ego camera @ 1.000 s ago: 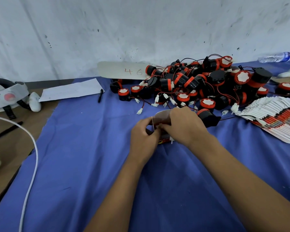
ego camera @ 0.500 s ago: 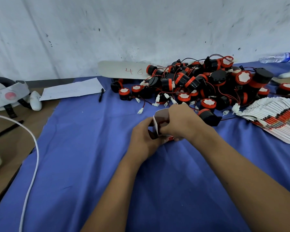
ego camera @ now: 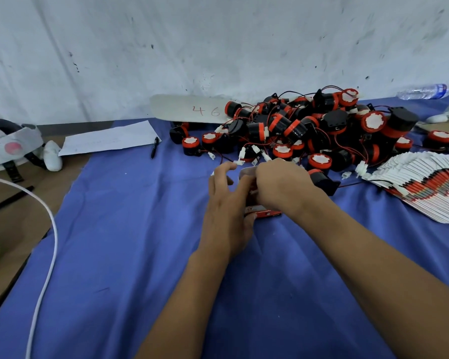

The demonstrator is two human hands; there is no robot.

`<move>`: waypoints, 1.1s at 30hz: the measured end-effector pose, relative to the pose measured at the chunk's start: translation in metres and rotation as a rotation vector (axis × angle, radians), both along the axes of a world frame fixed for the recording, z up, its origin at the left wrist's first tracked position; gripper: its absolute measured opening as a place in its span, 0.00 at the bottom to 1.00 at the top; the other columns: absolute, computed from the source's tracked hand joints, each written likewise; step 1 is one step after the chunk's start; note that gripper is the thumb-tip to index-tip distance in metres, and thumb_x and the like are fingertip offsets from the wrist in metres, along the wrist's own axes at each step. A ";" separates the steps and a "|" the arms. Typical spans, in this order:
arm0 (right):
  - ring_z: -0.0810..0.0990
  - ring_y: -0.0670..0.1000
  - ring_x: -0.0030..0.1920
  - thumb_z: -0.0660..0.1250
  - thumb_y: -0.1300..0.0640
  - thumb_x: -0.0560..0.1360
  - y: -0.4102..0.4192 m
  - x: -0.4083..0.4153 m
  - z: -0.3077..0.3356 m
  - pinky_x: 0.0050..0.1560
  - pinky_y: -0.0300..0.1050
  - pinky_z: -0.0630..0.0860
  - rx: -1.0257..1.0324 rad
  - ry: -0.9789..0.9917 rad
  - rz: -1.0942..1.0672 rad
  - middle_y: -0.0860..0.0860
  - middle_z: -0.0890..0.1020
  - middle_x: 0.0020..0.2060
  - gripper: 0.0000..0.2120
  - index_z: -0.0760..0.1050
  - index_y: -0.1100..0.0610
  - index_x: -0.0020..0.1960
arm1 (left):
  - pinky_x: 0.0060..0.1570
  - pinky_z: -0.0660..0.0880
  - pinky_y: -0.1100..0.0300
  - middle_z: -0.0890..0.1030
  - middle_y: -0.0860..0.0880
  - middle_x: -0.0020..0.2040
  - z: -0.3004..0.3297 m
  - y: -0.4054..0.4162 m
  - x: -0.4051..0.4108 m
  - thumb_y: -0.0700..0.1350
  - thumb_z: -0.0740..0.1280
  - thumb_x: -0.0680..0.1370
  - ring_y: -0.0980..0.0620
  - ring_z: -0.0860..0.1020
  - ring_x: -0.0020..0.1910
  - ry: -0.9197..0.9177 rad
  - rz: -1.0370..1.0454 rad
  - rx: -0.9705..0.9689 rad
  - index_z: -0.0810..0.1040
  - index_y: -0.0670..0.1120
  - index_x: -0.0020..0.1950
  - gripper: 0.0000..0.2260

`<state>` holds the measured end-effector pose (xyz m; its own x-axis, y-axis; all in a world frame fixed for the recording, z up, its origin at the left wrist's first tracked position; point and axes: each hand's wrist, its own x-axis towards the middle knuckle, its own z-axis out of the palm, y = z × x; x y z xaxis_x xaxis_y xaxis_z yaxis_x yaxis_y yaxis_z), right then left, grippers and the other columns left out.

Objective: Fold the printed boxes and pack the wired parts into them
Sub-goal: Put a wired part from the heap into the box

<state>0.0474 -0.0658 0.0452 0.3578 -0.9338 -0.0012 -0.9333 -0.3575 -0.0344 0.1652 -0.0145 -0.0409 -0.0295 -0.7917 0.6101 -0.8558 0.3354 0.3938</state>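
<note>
A small printed box point(ego camera: 263, 212), red and white, stands on the blue cloth point(ego camera: 140, 255) between my hands, mostly hidden by them. My left hand point(ego camera: 226, 203) holds its left side, thumb and forefinger spread above it. My right hand point(ego camera: 283, 187) grips the box's top flap from the right. Behind them lies a heap of black and orange wired parts point(ego camera: 309, 130) with red and black leads and white plugs. A fanned stack of flat printed boxes point(ego camera: 430, 185) lies at the right.
A pen point(ego camera: 154, 147) and a sheet of paper point(ego camera: 109, 139) lie at the back left. A white cable point(ego camera: 47, 244) curves along the cloth's left edge. A headset strap point(ego camera: 11, 146) sits far left, a water bottle point(ego camera: 423, 91) at the back right by the wall.
My hands have shifted slightly with the box; the left hand's fingers have opened apart above it while the right hand has moved onto the top flap.
</note>
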 end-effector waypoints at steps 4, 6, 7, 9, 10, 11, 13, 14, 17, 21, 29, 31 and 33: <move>0.69 0.48 0.35 0.64 0.50 0.78 -0.004 -0.013 0.003 0.34 0.46 0.69 0.005 0.042 0.172 0.47 0.71 0.36 0.05 0.69 0.41 0.50 | 0.58 0.75 0.50 0.56 0.43 0.81 0.005 0.005 -0.003 0.42 0.73 0.72 0.40 0.58 0.78 -0.073 0.066 0.158 0.75 0.52 0.67 0.23; 0.70 0.48 0.34 0.65 0.53 0.78 -0.008 -0.016 0.006 0.33 0.45 0.69 0.054 0.037 0.150 0.48 0.71 0.36 0.06 0.68 0.46 0.45 | 0.58 0.74 0.50 0.58 0.42 0.81 0.011 0.009 -0.009 0.41 0.71 0.72 0.39 0.57 0.79 -0.145 0.146 0.164 0.76 0.54 0.66 0.23; 0.71 0.48 0.34 0.66 0.54 0.78 -0.010 -0.018 0.008 0.32 0.43 0.68 0.093 0.017 0.109 0.50 0.72 0.36 0.06 0.70 0.50 0.45 | 0.57 0.74 0.50 0.59 0.43 0.81 0.014 0.010 -0.014 0.40 0.70 0.72 0.38 0.57 0.79 -0.183 0.182 0.177 0.76 0.55 0.66 0.24; 0.72 0.48 0.32 0.67 0.58 0.78 -0.014 -0.023 0.011 0.29 0.40 0.67 0.181 -0.050 0.058 0.51 0.74 0.34 0.07 0.71 0.56 0.43 | 0.57 0.74 0.51 0.60 0.43 0.81 0.016 0.013 -0.021 0.39 0.68 0.71 0.37 0.58 0.78 -0.243 0.216 0.194 0.77 0.53 0.64 0.22; 0.73 0.48 0.30 0.67 0.60 0.77 -0.015 -0.027 0.013 0.27 0.39 0.67 0.213 -0.095 0.042 0.52 0.75 0.33 0.06 0.72 0.57 0.42 | 0.57 0.74 0.52 0.61 0.44 0.80 0.017 0.013 -0.023 0.38 0.67 0.72 0.37 0.58 0.78 -0.250 0.220 0.198 0.78 0.52 0.63 0.20; 0.74 0.48 0.27 0.67 0.63 0.75 -0.015 -0.033 0.016 0.24 0.37 0.68 0.220 -0.144 0.031 0.53 0.77 0.32 0.03 0.76 0.59 0.43 | 0.56 0.74 0.52 0.62 0.44 0.80 0.018 0.013 -0.024 0.38 0.66 0.72 0.37 0.59 0.78 -0.246 0.220 0.200 0.79 0.51 0.62 0.19; 0.79 0.48 0.25 0.67 0.67 0.73 -0.014 -0.045 0.022 0.25 0.37 0.75 0.142 -0.270 0.020 0.54 0.82 0.30 0.06 0.82 0.61 0.46 | 0.56 0.75 0.51 0.64 0.45 0.78 0.019 0.012 -0.023 0.38 0.66 0.73 0.38 0.59 0.77 -0.220 0.218 0.202 0.80 0.49 0.61 0.18; 0.82 0.49 0.27 0.66 0.68 0.73 -0.014 -0.050 0.024 0.29 0.41 0.80 0.099 -0.337 0.003 0.55 0.83 0.30 0.07 0.83 0.61 0.46 | 0.56 0.76 0.50 0.65 0.44 0.77 0.018 0.013 -0.023 0.38 0.67 0.74 0.39 0.60 0.76 -0.194 0.214 0.201 0.80 0.49 0.61 0.17; 0.86 0.57 0.34 0.67 0.72 0.71 -0.012 -0.054 0.024 0.41 0.55 0.85 0.026 -0.420 -0.024 0.59 0.85 0.33 0.06 0.82 0.65 0.44 | 0.55 0.76 0.51 0.68 0.44 0.75 0.015 0.014 -0.022 0.38 0.68 0.75 0.41 0.62 0.74 -0.102 0.194 0.200 0.81 0.47 0.62 0.16; 0.85 0.64 0.39 0.67 0.72 0.71 -0.007 -0.049 0.013 0.43 0.58 0.84 -0.086 -0.467 -0.024 0.64 0.84 0.35 0.05 0.81 0.70 0.43 | 0.56 0.75 0.55 0.67 0.48 0.76 0.010 0.012 -0.022 0.39 0.69 0.77 0.46 0.64 0.72 -0.022 0.171 0.231 0.77 0.49 0.68 0.20; 0.82 0.53 0.39 0.69 0.65 0.76 0.017 -0.038 -0.031 0.43 0.49 0.80 -0.413 -0.847 -0.088 0.54 0.84 0.40 0.04 0.81 0.60 0.50 | 0.57 0.75 0.55 0.69 0.49 0.75 0.007 0.009 -0.023 0.38 0.69 0.77 0.46 0.72 0.67 0.048 0.171 0.236 0.79 0.49 0.66 0.18; 0.81 0.55 0.38 0.68 0.67 0.77 0.022 -0.033 -0.040 0.39 0.51 0.77 -0.491 -0.683 -0.007 0.55 0.84 0.39 0.06 0.80 0.60 0.52 | 0.56 0.77 0.54 0.69 0.50 0.75 0.007 0.009 -0.022 0.37 0.68 0.76 0.46 0.74 0.65 0.083 0.158 0.246 0.79 0.49 0.67 0.19; 0.80 0.57 0.36 0.69 0.69 0.75 0.025 -0.026 -0.049 0.35 0.49 0.72 -0.507 -0.507 0.075 0.54 0.83 0.39 0.08 0.78 0.59 0.52 | 0.57 0.78 0.50 0.69 0.51 0.75 0.008 0.009 -0.021 0.37 0.68 0.77 0.45 0.76 0.64 0.117 0.135 0.259 0.79 0.50 0.68 0.20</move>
<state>0.0215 -0.0408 -0.0039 0.2627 -0.7480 0.6095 -0.8189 -0.5069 -0.2692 0.1446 -0.0060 -0.0332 0.1445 -0.9135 0.3804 -0.8296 0.0977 0.5497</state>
